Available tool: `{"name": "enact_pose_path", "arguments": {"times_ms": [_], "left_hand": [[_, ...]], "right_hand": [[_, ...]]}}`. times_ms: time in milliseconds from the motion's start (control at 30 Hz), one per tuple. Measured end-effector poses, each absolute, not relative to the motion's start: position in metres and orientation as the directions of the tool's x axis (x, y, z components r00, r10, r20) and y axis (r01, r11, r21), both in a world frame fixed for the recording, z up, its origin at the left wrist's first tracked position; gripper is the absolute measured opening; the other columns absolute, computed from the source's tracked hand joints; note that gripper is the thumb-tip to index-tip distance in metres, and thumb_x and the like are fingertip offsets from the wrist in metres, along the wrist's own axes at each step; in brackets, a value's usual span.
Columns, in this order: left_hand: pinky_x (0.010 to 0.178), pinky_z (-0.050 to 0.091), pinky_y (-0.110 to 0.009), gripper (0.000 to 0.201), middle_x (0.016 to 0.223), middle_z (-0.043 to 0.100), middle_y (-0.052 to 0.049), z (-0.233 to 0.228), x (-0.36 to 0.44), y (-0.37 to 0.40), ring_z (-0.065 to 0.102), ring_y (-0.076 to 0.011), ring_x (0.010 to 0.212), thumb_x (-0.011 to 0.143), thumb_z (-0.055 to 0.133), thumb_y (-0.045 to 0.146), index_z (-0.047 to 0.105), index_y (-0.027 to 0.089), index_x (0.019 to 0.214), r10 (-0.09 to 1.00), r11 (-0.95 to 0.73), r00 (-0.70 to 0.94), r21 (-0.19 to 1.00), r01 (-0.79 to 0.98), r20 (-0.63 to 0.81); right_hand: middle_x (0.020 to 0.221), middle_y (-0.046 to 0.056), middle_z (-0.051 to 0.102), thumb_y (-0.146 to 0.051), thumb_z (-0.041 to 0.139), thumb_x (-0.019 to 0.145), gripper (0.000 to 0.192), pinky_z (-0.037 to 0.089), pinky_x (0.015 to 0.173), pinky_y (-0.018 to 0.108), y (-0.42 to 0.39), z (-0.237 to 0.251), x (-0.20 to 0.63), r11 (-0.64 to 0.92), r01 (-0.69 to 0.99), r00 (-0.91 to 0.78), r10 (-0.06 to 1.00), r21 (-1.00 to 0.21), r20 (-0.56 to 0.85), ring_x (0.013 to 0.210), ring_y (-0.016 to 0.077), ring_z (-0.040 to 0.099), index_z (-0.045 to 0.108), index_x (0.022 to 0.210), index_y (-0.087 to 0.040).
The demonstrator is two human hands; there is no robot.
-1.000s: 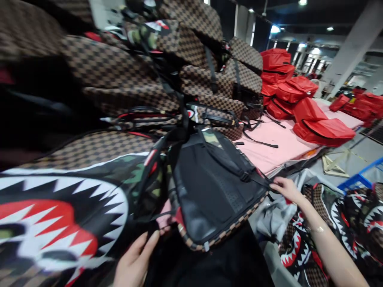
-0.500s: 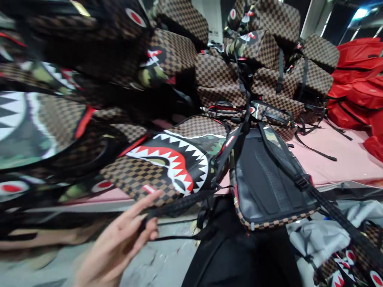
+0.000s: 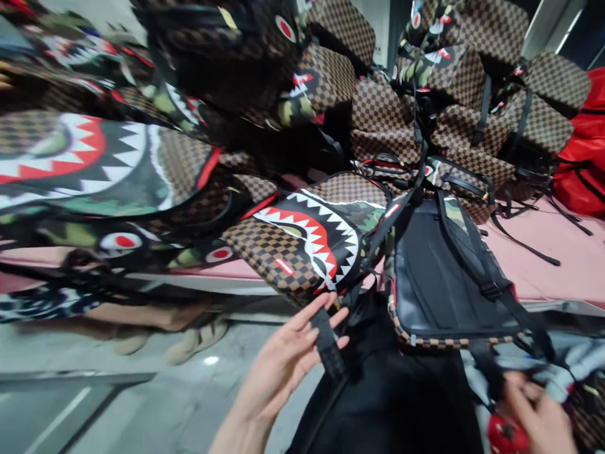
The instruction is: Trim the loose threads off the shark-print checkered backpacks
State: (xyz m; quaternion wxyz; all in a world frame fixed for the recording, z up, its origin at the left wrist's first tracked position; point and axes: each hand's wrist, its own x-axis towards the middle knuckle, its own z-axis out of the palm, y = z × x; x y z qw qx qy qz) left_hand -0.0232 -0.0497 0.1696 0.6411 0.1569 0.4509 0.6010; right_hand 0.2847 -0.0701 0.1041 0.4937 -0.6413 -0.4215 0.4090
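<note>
A checkered backpack [image 3: 454, 271] lies with its black padded back panel up at the table's front edge, shoulder straps spread. Left of it rests another checkered backpack [image 3: 278, 243] with a shark-mouth print facing up. My left hand [image 3: 278, 359], below that print, has a black strap [image 3: 329, 347] between its thumb and partly spread fingers. At the lower right, my right hand [image 3: 539, 410] is blurred, its fingers curled at a black strap [image 3: 486, 372] under the back-panel-up backpack. A red item [image 3: 508, 435] shows just beneath those fingers.
Stacked checkered bags [image 3: 387, 120] rise behind on the pink tabletop [image 3: 567, 252]. Red bags [image 3: 581, 164] stand at the far right. A large shark-print bag [image 3: 118, 164] lies at left. Beneath the table a shoe [image 3: 198, 340] shows; more bags sit at the lower right.
The view has swung left, so the bags appear farther right. My left hand has moved right, with the strap in its fingers. My right hand has come into view at the lower right.
</note>
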Motion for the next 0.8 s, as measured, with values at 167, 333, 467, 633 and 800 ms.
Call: {"name": "enact_pose_path", "arguments": {"times_ms": [167, 333, 467, 633, 800], "left_hand": [[0.086, 0.048, -0.053, 0.037, 0.141, 0.038, -0.004, 0.155, 0.015, -0.049, 0.041, -0.0357, 0.122, 0.076, 0.056, 0.013, 0.060, 0.025, 0.111, 0.901, 0.385, 0.102, 0.668, -0.637, -0.422], [0.088, 0.047, -0.054, 0.038, 0.141, 0.038, -0.003, 0.151, 0.023, -0.040, 0.036, -0.0359, 0.125, 0.074, 0.059, 0.016, 0.061, 0.026, 0.110, 0.881, 0.443, 0.155, 0.668, -0.598, -0.447], [0.086, 0.049, -0.052, 0.039, 0.137, 0.043, -0.005, 0.151, 0.032, -0.036, 0.039, -0.0356, 0.123, 0.071, 0.063, 0.017, 0.062, 0.024, 0.109, 0.868, 0.449, 0.109, 0.670, -0.591, -0.485], [0.080, 0.054, -0.039, 0.037, 0.130, 0.051, -0.006, 0.148, 0.042, -0.038, 0.051, -0.0301, 0.114, 0.070, 0.064, 0.022, 0.063, 0.022, 0.106, 0.850, 0.448, 0.012, 0.709, -0.545, -0.527], [0.057, 0.054, -0.025, 0.046, 0.098, 0.069, -0.005, 0.122, 0.021, -0.034, 0.065, -0.0193, 0.072, 0.071, 0.061, 0.040, 0.057, 0.028, 0.116, 0.918, 0.391, -0.114, 0.917, 0.082, -0.381]], "right_hand": [[0.049, 0.000, 0.057, -0.053, 0.060, 0.075, 0.038, 0.033, 0.044, 0.020, -0.062, 0.103, 0.233, -0.293, 0.032, -0.033, 0.955, -0.955, -0.294, 0.043, 0.0081, 0.043, 0.059, 0.071, -0.015], [0.051, 0.001, 0.060, -0.052, 0.056, 0.076, 0.040, 0.024, 0.042, 0.019, -0.052, 0.100, 0.206, -0.310, -0.002, -0.078, 0.948, -0.951, -0.309, 0.044, 0.0073, 0.037, 0.059, 0.065, -0.015], [0.051, 0.001, 0.059, -0.052, 0.057, 0.076, 0.038, 0.020, 0.041, 0.020, -0.051, 0.099, 0.209, -0.326, -0.041, -0.060, 0.944, -0.945, -0.323, 0.042, 0.0067, 0.031, 0.059, 0.066, -0.015], [0.051, 0.000, 0.059, -0.050, 0.057, 0.077, 0.038, 0.021, 0.040, 0.019, -0.051, 0.096, 0.207, -0.324, -0.103, -0.055, 0.946, -0.940, -0.320, 0.040, 0.0053, 0.027, 0.058, 0.064, -0.014], [0.047, -0.002, 0.056, -0.047, 0.060, 0.075, 0.032, 0.035, 0.048, 0.020, -0.048, 0.098, 0.225, -0.246, -0.086, -0.086, 0.967, -0.966, -0.238, 0.043, 0.0075, 0.042, 0.057, 0.068, -0.016]]}}
